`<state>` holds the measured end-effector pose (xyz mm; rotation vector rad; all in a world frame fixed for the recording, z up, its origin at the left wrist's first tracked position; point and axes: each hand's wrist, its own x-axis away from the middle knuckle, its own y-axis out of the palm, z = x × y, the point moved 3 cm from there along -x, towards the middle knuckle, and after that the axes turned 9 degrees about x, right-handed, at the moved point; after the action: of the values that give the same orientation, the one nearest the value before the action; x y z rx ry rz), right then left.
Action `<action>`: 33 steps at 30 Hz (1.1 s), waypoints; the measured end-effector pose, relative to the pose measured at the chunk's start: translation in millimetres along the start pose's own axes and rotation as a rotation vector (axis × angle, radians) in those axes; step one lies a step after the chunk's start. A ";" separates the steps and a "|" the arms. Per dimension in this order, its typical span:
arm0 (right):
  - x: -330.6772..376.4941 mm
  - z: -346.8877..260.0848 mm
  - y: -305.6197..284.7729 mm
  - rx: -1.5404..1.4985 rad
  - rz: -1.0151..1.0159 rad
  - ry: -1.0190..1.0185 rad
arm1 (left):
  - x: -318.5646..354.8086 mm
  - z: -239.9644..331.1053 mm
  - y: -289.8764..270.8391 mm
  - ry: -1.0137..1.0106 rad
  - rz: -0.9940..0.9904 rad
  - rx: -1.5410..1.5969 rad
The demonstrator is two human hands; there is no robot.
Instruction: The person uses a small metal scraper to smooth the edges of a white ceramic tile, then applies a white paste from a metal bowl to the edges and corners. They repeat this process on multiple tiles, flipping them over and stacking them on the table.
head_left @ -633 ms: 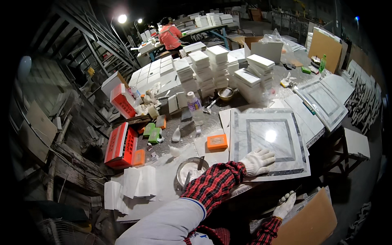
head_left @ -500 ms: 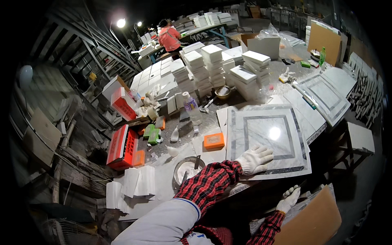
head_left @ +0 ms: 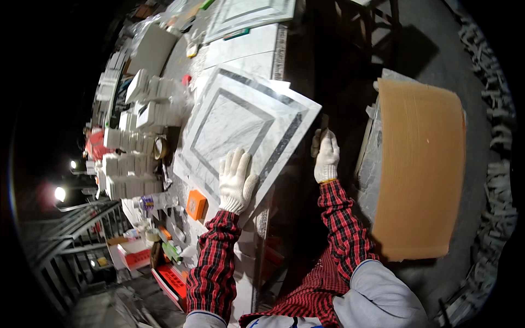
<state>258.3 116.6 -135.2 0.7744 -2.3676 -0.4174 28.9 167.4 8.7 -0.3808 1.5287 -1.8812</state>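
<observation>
A square grey-and-white marble panel [head_left: 232, 123] with dark inlaid bands lies on the worktable, one corner jutting past the edge. My left hand [head_left: 235, 177], in a white knitted glove, rests flat on the panel with its fingers stretched out. Beyond the table edge, just right of the panel, my gloved right hand [head_left: 327, 158] is closed around a thin, dark, flat thing [head_left: 325, 121]. Its kind is too dark to make out. An orange box [head_left: 196, 205] sits beside the panel, near my left wrist.
To the right stands a brown cardboard sheet [head_left: 418, 169] over grey slabs [head_left: 372, 158]. Stacks of white tiles [head_left: 131, 183] and a clear bottle [head_left: 156, 202] stand on the left. Another inlaid panel [head_left: 249, 19] lies farther along the table. A person in red [head_left: 98, 145] is far off.
The view has swung and tilted to the right. My right hand has come up from beside the cardboard toward the panel's edge. My left hand stays flat on the panel.
</observation>
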 end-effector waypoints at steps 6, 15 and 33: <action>-34.9 13.3 -0.7 -0.116 0.064 -0.107 | -3.3 0.7 5.0 -0.032 -0.059 -0.002; -34.1 -13.9 19.0 0.647 0.050 -0.452 | -1.8 1.2 3.6 -0.023 -0.069 -0.011; -12.8 6.5 25.4 0.355 0.203 -0.496 | -3.3 0.5 3.6 -0.026 -0.078 -0.011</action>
<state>251.6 145.0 -134.3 0.6223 -3.0068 -0.1059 32.7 168.9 6.0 -0.4745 1.5279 -1.9201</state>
